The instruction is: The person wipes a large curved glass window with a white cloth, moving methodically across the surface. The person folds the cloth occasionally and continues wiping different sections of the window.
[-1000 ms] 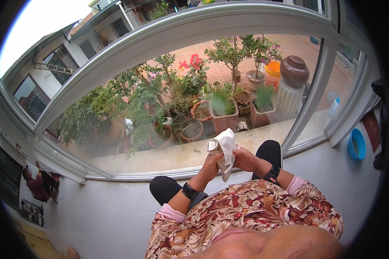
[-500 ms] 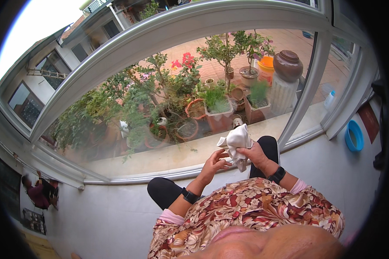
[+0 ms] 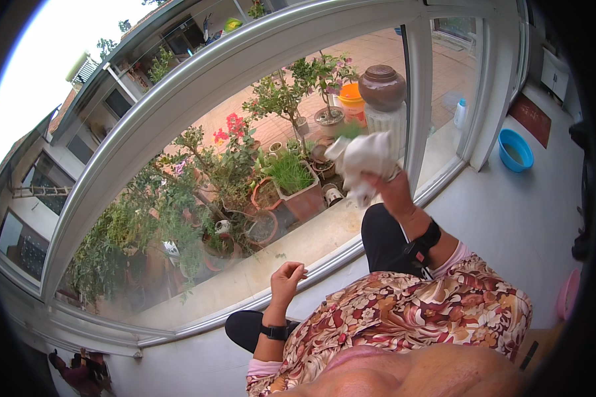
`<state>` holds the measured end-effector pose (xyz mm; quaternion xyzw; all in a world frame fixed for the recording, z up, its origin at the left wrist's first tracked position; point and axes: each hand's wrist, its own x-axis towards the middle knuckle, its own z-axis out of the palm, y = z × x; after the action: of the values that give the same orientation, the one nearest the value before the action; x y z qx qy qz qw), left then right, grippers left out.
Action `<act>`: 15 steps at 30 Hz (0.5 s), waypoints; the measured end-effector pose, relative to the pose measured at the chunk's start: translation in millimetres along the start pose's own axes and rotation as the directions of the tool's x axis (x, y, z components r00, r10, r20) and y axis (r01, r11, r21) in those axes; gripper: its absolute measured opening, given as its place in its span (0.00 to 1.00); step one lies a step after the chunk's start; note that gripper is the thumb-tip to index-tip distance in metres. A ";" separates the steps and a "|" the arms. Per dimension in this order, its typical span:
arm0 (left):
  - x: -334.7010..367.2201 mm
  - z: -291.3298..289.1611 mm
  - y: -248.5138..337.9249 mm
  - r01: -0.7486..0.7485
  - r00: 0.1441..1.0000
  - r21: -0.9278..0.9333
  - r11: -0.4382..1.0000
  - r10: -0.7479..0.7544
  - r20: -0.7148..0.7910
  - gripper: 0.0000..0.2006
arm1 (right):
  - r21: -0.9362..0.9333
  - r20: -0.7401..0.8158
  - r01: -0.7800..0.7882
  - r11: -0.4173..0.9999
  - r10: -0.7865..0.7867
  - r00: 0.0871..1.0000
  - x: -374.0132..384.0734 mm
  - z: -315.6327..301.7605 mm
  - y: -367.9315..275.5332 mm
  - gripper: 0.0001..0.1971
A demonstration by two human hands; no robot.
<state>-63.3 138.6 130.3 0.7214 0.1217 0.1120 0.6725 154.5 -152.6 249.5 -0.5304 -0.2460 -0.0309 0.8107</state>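
A crumpled white cloth (image 3: 363, 161), smeared a little by motion, is bunched in my right hand (image 3: 395, 192), which is closed around it. It is raised in front of the large window pane (image 3: 205, 291), near the right end; whether it touches the glass I cannot tell. My left hand (image 3: 286, 281) is held lower, in front of the bottom window rail (image 3: 245, 316). Its fingers are curled in, with nothing visible in them. Both wrists wear dark bands.
Beyond the glass are potted plants (image 3: 291, 173), an orange bucket (image 3: 351, 100) and a brown jar (image 3: 382, 87). On the floor at right sit a blue basin (image 3: 515, 151) and a pink basin (image 3: 567, 294). Another person (image 3: 79, 377) is at the lower left.
My right hand has lifted the cloth up toward the pane. My left hand has come away from it, moving left and lower, its fingers curling in. The view has turned rightward.
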 end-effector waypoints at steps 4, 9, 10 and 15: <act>-21.4 -74.3 -12.3 -0.024 0.982 0.251 0.968 0.070 -0.174 0.06 | -0.601 -0.297 0.439 0.668 -0.697 0.653 81.4 -51.2 -60.0 0.21; -59.4 -159.4 -15.5 0.099 0.851 0.581 0.808 0.234 -0.470 0.05 | -0.863 -0.117 0.382 0.331 -0.866 0.485 147.4 -49.8 -65.9 0.26; -67.1 -167.6 -16.2 0.166 0.823 0.651 0.741 0.259 -0.505 0.05 | -0.849 -0.149 0.372 0.376 -0.845 0.514 153.2 -36.7 -57.4 0.27; -93.6 -150.8 -30.2 0.247 0.806 0.856 0.454 0.394 -0.442 0.06 | -0.884 0.074 0.433 0.177 -0.862 0.502 117.1 42.2 -13.9 0.35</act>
<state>-201.6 252.3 111.0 0.8945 0.3289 0.2793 0.1167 237.4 -97.1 325.1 -0.6486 -0.2134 -0.6179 0.3897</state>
